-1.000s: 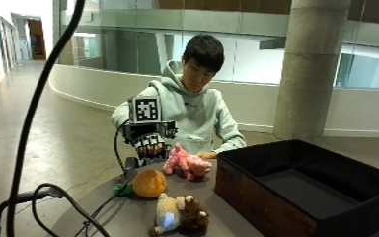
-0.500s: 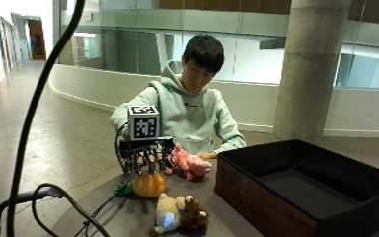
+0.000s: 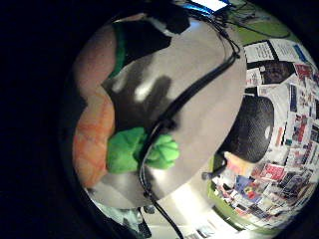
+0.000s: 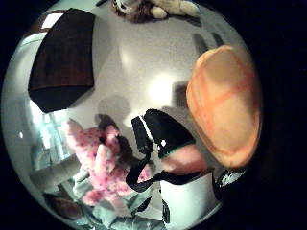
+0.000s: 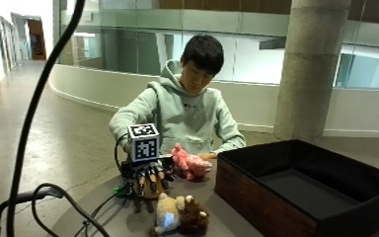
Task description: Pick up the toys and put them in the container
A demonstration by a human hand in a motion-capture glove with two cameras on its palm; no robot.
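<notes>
In the outside view my gloved right hand (image 5: 148, 177) sits on top of an orange plush pumpkin (image 5: 149, 191) on the round grey table (image 5: 114, 215). Its fingers curl down round the toy. The pumpkin (image 4: 224, 106) fills the thumb side palm view right by the thumb (image 4: 184, 159). Its green leaves (image 3: 142, 149) lie flat on the table. A pink spotted plush (image 5: 191, 165) lies just beyond the hand. A brown plush animal (image 5: 180, 216) lies nearer the front edge. The dark box container (image 5: 308, 190) stands open on the right.
A black cable (image 3: 184, 99) runs across the table past the green leaves. The person's bare hand rests behind the pink plush (image 4: 103, 163). The container's (image 4: 62, 57) brown wall stands close beside the brown plush (image 4: 153, 8).
My hand has come down from above the table onto the orange pumpkin and its fingers have closed over it. The other toys lie where they were.
</notes>
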